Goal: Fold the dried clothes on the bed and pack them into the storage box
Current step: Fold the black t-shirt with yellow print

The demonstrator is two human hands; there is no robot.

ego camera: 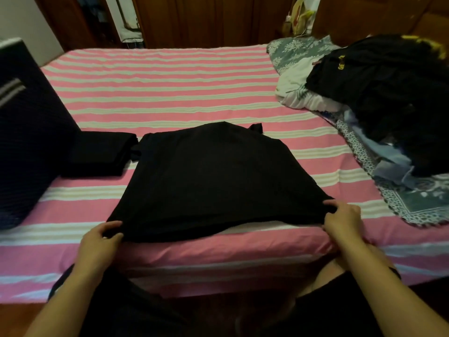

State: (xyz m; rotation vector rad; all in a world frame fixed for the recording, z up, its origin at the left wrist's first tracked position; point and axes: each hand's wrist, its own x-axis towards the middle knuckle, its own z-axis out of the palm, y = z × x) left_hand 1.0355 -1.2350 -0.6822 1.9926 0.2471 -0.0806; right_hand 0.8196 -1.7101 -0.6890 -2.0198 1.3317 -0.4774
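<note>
A home bedroom: striped bed (170, 93), wooden wardrobe (206, 20), heaped clothes (388, 98).

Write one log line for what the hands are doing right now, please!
left hand: grips black shirt near corner | right hand: grips other corner | shirt: spread on bed | folded: one black piece
</note>
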